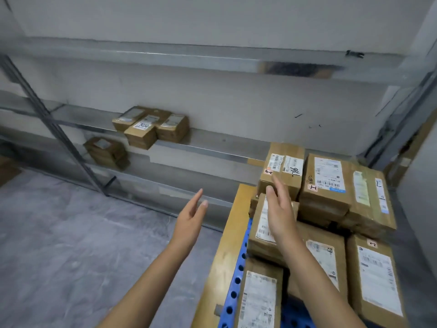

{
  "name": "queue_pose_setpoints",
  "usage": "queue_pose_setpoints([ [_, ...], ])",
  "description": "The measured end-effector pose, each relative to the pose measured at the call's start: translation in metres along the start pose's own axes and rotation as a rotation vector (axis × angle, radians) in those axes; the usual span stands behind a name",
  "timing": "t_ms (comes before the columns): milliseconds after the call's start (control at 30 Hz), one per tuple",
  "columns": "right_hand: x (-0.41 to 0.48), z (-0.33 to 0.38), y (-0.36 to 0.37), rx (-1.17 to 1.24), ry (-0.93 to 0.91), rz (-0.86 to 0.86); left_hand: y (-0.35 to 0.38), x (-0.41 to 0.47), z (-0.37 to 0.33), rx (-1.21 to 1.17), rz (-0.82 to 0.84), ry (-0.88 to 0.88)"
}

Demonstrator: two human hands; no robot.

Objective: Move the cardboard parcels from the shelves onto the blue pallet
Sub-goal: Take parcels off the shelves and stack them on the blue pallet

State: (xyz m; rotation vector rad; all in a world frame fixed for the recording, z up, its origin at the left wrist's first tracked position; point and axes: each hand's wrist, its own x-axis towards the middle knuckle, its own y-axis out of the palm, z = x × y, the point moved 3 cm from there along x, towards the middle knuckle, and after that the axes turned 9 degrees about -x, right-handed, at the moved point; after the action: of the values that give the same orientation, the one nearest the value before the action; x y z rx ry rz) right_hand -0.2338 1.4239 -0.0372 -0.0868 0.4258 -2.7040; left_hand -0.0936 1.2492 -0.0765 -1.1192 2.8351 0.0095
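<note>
Several cardboard parcels are stacked on the blue pallet (236, 278) at the lower right; the top left one is a parcel marked 986 (287, 170). My right hand (280, 209) is open, fingers straight, just in front of that parcel and above a lower parcel (262, 230). My left hand (191, 216) is open in the air to the left of the pallet, holding nothing. On the middle shelf (212, 147) sit three parcels together (151, 126). One more parcel (106, 151) lies on the shelf below.
The metal shelving has a slanted grey upright (59, 136) at the left and an upper shelf (189, 58) with nothing on it. A wooden board (222, 252) lies under the pallet's left edge. Grey floor (71, 245) spreads at the left. More cardboard stands at the far right.
</note>
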Motion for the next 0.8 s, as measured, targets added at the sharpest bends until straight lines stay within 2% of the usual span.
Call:
queue_pose_setpoints([
  [167, 0.007, 0.041, 0.087, -0.057, -0.027, 0.164, -0.086, 0.025, -0.028, 0.045, -0.09, 0.113],
  [367, 0.012, 0.095, 0.208, -0.05, -0.072, 0.225, -0.212, 0.048, -0.043, 0.144, -0.109, 0.2],
  [567, 0.001, 0.147, 0.34, 0.027, -0.082, 0.279, -0.336, 0.071, -0.043, 0.063, -0.205, 0.183],
  [800, 0.009, 0.166, 0.428, -0.027, -0.086, 0.286, -0.408, 0.106, -0.037, 0.128, -0.16, 0.167],
])
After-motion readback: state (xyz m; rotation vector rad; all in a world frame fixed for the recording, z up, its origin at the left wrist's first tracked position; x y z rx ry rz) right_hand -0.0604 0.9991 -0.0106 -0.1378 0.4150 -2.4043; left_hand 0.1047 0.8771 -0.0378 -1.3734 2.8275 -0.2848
